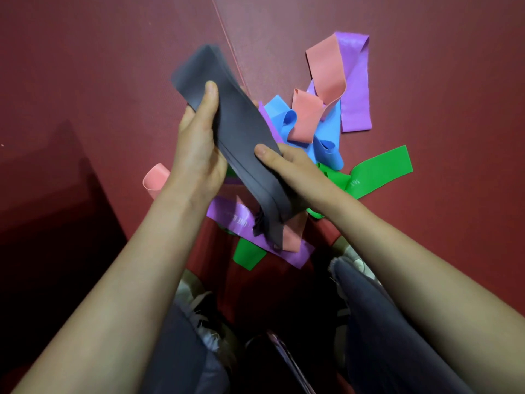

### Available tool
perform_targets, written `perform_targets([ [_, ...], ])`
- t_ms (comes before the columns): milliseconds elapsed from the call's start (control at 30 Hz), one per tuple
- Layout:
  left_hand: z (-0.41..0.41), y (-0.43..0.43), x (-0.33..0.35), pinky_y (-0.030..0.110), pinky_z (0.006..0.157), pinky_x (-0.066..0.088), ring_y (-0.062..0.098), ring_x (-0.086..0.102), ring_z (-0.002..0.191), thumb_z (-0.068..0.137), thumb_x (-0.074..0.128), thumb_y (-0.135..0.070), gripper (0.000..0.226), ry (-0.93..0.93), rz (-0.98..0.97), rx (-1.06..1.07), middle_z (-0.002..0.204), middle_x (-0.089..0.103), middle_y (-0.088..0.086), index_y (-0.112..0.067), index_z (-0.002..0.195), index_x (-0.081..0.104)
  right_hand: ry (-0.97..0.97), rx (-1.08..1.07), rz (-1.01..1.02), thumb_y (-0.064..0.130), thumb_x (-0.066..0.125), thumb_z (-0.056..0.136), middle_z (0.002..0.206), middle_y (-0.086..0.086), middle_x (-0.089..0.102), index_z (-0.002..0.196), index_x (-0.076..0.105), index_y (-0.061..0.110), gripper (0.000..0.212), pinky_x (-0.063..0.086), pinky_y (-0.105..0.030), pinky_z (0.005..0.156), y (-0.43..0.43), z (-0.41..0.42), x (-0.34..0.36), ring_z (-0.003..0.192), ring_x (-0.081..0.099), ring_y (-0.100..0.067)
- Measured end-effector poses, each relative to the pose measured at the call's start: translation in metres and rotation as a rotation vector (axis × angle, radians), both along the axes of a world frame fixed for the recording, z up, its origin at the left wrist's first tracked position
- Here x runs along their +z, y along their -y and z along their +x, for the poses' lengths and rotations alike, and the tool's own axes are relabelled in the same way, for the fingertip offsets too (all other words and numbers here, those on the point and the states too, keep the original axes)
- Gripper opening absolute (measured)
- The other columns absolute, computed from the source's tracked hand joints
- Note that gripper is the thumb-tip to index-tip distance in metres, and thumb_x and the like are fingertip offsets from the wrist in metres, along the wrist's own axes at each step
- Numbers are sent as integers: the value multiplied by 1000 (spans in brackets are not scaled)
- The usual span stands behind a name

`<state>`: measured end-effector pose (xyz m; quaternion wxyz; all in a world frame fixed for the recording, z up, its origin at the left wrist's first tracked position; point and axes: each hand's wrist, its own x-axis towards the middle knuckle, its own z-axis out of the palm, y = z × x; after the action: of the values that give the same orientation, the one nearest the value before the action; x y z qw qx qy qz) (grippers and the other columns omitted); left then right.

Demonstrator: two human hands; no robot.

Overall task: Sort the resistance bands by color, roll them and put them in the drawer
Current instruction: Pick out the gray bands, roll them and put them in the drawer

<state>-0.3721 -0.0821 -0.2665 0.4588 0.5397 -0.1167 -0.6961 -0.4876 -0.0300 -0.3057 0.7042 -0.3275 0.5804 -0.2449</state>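
Both hands, left hand [199, 149] and right hand [292, 169], gripped a stack of grey bands [241, 143] above a mixed pile of pink, blue, purple and green bands [321, 132] on the red floor [85, 66].

A stack of dark grey flat rubber bands [241, 143] is plain. Behind it lie salmon-pink bands [326, 69], glossy purple bands [355, 86] with faint, unreadable pale lettering, sky-blue bands [326, 137] and bright green bands [380, 169], all on the maroon floor mat [99, 66].
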Motion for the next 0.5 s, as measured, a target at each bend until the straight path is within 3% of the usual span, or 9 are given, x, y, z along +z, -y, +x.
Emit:
perform_targets([
  [133, 11, -2, -1, 22, 59, 54, 10, 65, 57, 96, 38, -23, 22, 31, 34, -11, 58, 66, -6, -13, 84, 54, 278, 188, 280, 17, 48, 90, 69, 4, 68, 85, 60, 16, 13, 51, -17, 62, -9, -7, 2, 63, 63, -7],
  [267, 20, -6, -2, 21, 57, 53, 8, 65, 57, 96, 38, -22, 22, 89, 41, -75, 58, 66, -7, -15, 83, 53, 348, 261, 406, 11, 47, 90, 77, 4, 68, 90, 59, 16, 13, 51, -17, 66, -14, -5, 1, 69, 63, -8],
  [433, 16, -2, -12, 25, 72, 55, 12, 65, 65, 96, 39, -22, 21, -73, 75, 16, 64, 67, -1, -9, 90, 54, -122, 138, 110, 11, 57, 86, 97, -13, 64, 106, 60, 1, 22, 46, -30, 81, 3, -11, -12, 83, 57, -17],
  [500, 11, -1, -16, 25, 77, 54, 12, 63, 70, 96, 39, -25, 24, -135, 110, 60, 68, 66, 1, -8, 91, 56, -327, 96, -29, 18, 65, 81, 93, -6, 63, 103, 62, 9, 24, 45, -30, 80, 14, -20, -14, 81, 56, -13],
])
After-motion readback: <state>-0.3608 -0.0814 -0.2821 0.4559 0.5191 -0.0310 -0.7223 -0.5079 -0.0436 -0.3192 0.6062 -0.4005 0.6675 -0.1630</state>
